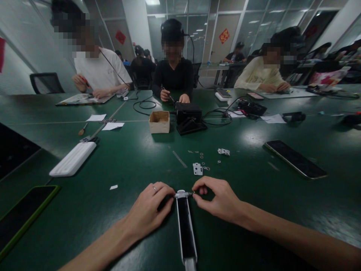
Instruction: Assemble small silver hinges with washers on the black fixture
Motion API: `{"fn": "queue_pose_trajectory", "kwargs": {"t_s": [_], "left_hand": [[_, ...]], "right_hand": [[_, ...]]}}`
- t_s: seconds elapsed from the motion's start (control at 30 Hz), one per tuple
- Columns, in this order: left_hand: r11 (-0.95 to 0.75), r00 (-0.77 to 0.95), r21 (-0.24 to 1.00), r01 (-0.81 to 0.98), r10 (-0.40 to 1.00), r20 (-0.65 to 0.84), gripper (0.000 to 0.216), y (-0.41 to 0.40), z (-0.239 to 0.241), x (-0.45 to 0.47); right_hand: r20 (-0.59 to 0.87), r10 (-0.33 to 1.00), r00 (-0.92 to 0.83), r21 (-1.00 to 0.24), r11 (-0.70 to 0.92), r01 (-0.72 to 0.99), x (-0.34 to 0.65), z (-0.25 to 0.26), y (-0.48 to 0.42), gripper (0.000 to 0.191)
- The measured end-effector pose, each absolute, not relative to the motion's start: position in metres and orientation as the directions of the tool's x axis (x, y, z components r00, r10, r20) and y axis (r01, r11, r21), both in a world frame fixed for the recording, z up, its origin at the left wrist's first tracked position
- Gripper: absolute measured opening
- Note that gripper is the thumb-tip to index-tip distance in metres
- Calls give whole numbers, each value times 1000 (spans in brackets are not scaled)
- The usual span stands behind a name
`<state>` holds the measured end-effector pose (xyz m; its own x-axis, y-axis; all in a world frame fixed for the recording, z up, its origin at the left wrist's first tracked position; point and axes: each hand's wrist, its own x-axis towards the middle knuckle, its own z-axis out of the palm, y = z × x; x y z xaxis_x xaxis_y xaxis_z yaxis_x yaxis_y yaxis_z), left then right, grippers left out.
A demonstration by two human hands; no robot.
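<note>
Metal frame point(194, 235): long and narrow with a dark middle, lying on the green bench point(135, 158) between the two hands, its length running toward the near edge; its head end points to the far edge.
Left hand point(153, 205): thumb and forefinger narrow, their tips at the left end of the frame's head; a ring on one finger.
Right hand point(221, 195): thumb and forefinger pinched on a small piece point(193, 192) at the right end of the head; too small to tell what it is.
Loose parts: just beyond the hands, toward the far edge, a flat metal plate point(197, 169) with holes, a bent bracket point(223, 151) and several small rings point(208, 168).
Left side of bench: green-edged phone point(28, 212) nearest the left edge, white slab point(73, 160) beyond it, paper scrap point(113, 187) nearer the hands.
Right side of bench: dark phone point(295, 159), lying aslant.
Mid-bench: open box point(159, 128) beside a black device point(189, 113).
Far edge: person in white point(101, 71), person in black point(173, 75) and person in pale yellow point(258, 73), each with hands at the bench.
</note>
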<state>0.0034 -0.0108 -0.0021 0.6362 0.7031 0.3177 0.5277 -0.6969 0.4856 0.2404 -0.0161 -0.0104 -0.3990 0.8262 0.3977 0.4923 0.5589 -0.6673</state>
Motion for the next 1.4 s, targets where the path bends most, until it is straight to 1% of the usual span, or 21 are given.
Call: {"fn": "queue_pose_trajectory", "kwargs": {"t_s": [0.2, 0.47, 0.6, 0.7, 0.87, 0.97, 1.2, 1.33, 1.4], "left_hand": [[-691, 639, 490, 532, 707, 304, 16, -11, -4, 3], [-697, 643, 489, 525, 701, 309, 17, -10, -4, 3], [-695, 645, 493, 523, 701, 304, 18, -10, -3, 4], [-695, 642, 491, 525, 702, 307, 17, -10, -2, 4], [-695, 644, 491, 526, 702, 305, 18, -10, -1, 4], [-692, 642, 495, 525, 704, 304, 18, -10, -1, 4], [-692, 642, 485, 534, 706, 299, 17, -11, 0, 4], [-691, 644, 487, 534, 706, 295, 17, -11, -1, 4], [-690, 642, 490, 532, 706, 297, 17, -11, -1, 4]], "right_hand": [[350, 828, -439, -686, 545, 482, 242, -8, -15, 8], [264, 844, -467, -741, 487, 462, 240, -7, -14, 11], [235, 849, -473, -749, 468, 468, 240, -8, -12, 13], [257, 850, -460, -722, 485, 493, 239, -9, -12, 18], [298, 824, -482, -688, 536, 489, 238, -8, -11, 9], [304, 816, -491, -682, 546, 486, 238, -7, -11, 8], [302, 819, -488, -676, 545, 496, 238, -10, -11, 8], [293, 819, -493, -667, 545, 509, 236, -12, -11, 14], [304, 813, -498, -668, 554, 497, 236, -12, -11, 13]]}}
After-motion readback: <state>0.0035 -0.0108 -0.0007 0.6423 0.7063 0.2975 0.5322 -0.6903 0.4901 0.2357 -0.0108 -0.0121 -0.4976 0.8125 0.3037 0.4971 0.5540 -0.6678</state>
